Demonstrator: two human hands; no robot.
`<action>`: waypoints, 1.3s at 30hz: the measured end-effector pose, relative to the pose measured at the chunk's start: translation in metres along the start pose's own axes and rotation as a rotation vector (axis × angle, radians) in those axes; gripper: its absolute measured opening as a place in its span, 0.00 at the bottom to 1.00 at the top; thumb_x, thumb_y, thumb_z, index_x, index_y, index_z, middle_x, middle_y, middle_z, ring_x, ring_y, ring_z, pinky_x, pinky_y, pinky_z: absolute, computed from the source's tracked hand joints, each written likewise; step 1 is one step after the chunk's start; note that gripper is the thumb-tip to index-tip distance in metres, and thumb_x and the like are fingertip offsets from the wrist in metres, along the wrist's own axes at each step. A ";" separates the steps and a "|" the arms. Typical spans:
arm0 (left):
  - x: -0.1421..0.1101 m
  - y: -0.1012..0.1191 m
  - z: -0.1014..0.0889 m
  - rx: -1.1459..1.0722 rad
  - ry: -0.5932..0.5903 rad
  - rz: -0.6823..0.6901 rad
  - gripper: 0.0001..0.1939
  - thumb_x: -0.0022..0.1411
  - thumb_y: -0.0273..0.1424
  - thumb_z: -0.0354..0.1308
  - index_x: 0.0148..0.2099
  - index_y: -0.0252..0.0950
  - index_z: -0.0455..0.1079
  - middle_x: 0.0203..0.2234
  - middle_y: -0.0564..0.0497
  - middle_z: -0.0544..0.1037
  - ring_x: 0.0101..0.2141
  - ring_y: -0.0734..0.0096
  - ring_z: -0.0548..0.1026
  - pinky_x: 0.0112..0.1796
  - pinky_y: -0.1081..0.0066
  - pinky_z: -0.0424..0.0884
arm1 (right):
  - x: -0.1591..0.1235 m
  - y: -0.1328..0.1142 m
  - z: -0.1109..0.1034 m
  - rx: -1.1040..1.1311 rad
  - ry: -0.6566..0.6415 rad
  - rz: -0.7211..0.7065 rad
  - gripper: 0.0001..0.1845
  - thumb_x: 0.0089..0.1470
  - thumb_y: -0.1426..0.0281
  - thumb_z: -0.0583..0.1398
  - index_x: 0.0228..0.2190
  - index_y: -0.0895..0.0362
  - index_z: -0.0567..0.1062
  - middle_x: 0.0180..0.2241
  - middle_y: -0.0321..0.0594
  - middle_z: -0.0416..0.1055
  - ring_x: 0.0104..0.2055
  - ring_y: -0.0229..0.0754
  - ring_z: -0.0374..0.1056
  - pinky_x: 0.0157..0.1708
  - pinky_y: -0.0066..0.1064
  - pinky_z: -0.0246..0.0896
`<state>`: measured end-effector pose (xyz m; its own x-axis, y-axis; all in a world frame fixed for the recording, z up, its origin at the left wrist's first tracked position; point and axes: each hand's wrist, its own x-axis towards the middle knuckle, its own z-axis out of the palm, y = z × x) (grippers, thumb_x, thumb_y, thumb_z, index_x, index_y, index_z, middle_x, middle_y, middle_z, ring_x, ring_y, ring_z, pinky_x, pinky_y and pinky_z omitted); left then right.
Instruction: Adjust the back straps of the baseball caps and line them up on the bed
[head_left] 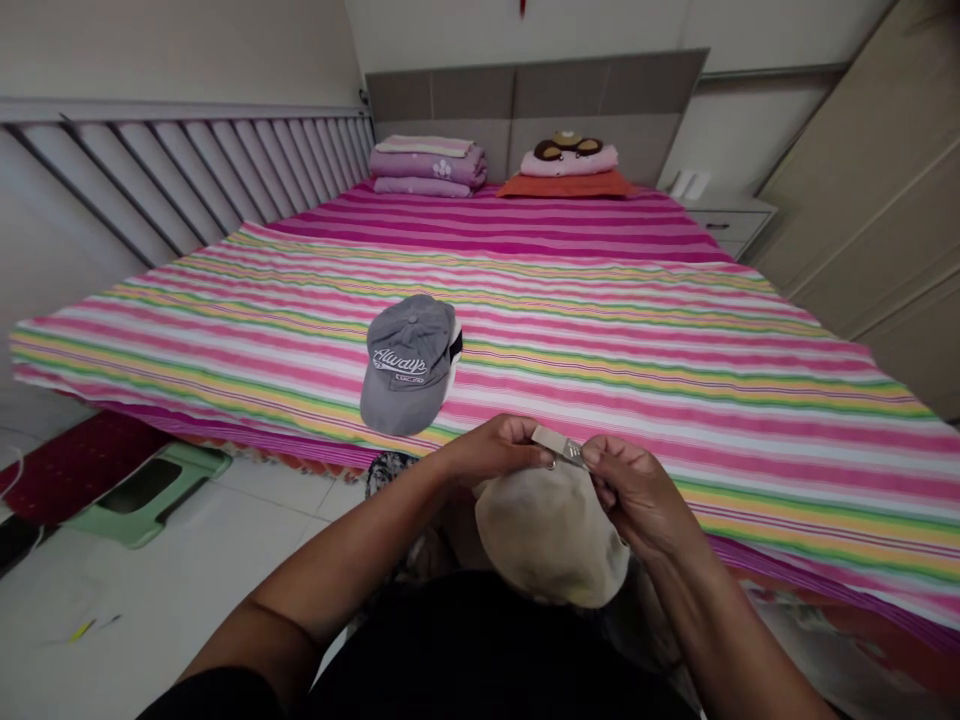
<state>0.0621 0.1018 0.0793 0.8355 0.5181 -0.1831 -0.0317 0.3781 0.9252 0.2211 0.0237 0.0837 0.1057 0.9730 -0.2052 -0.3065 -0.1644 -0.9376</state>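
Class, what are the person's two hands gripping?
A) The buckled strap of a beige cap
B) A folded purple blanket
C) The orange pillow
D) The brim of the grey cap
A. The left hand and right hand pinch a strap with a metal buckle on the beige cap; the grey cap lies apart on the striped bedsheet.

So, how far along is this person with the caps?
Done, apparently: the grey cap lies set down on the striped bedsheet. In hand: the left hand and right hand pinch the buckled strap of a beige cap. Left: seemingly that strap's fastening; no other cap shows.
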 end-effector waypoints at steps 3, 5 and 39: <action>-0.003 0.003 0.003 -0.128 0.042 0.012 0.12 0.42 0.30 0.64 0.30 0.31 0.68 0.21 0.53 0.73 0.20 0.79 0.68 0.23 0.79 0.62 | -0.003 0.000 0.001 0.008 -0.052 -0.013 0.15 0.38 0.62 0.64 0.16 0.59 0.67 0.07 0.27 0.54 0.12 0.27 0.44 0.13 0.21 0.35; -0.005 0.018 0.006 -0.119 0.031 -0.005 0.10 0.41 0.27 0.64 0.28 0.31 0.68 0.19 0.55 0.72 0.17 0.81 0.67 0.20 0.80 0.60 | -0.008 -0.005 0.003 0.029 -0.099 -0.030 0.14 0.40 0.63 0.64 0.18 0.59 0.68 0.09 0.28 0.56 0.12 0.27 0.47 0.13 0.21 0.38; -0.008 0.025 -0.002 0.261 -0.072 -0.122 0.11 0.45 0.33 0.62 0.27 0.30 0.68 0.18 0.58 0.69 0.19 0.84 0.62 0.21 0.80 0.57 | -0.017 -0.002 0.003 -0.215 -0.148 0.013 0.14 0.44 0.59 0.61 0.24 0.58 0.67 0.16 0.28 0.59 0.15 0.29 0.53 0.15 0.22 0.48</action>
<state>0.0539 0.1085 0.1035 0.8615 0.4218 -0.2827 0.2057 0.2192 0.9538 0.2169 0.0083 0.0900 -0.0409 0.9812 -0.1888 -0.0967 -0.1920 -0.9766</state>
